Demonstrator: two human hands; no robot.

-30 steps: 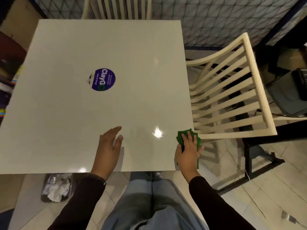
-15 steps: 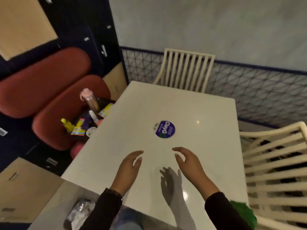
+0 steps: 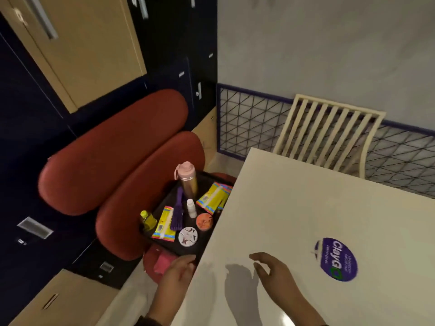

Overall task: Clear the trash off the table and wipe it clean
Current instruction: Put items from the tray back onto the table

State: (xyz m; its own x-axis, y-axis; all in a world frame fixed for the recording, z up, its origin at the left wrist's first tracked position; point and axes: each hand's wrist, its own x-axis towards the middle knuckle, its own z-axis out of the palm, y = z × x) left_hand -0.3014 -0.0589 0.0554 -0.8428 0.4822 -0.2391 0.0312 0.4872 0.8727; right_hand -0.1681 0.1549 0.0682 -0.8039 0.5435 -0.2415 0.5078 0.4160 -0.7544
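Observation:
The white table (image 3: pixel 306 208) fills the right half of the view, bare except for a round purple sticker (image 3: pixel 336 259). My left hand (image 3: pixel 175 275) hangs past the table's left edge, fingers apart, close to the near corner of a black tray (image 3: pixel 164 203). My right hand (image 3: pixel 274 272) hovers open over the table near its left edge, holding nothing. The tray rests on a red seat (image 3: pixel 122 222) and carries a pink-capped bottle (image 3: pixel 187 182), yellow packets (image 3: pixel 213 197), a purple utensil (image 3: pixel 177 215), a small white bottle (image 3: pixel 191 208) and round lids (image 3: pixel 187 236). The green cloth is out of view.
A red padded seat back (image 3: pixel 106 151) stands left of the table. A cream slatted chair (image 3: pixel 329 135) sits at the far side before a wire-mesh fence (image 3: pixel 247 123). Dark cabinets with tan panels (image 3: pixel 82 50) line the left wall.
The view has swung up and left from the table's right edge to the tray. My right hand let go of the green cloth; both hands moved left toward the tray.

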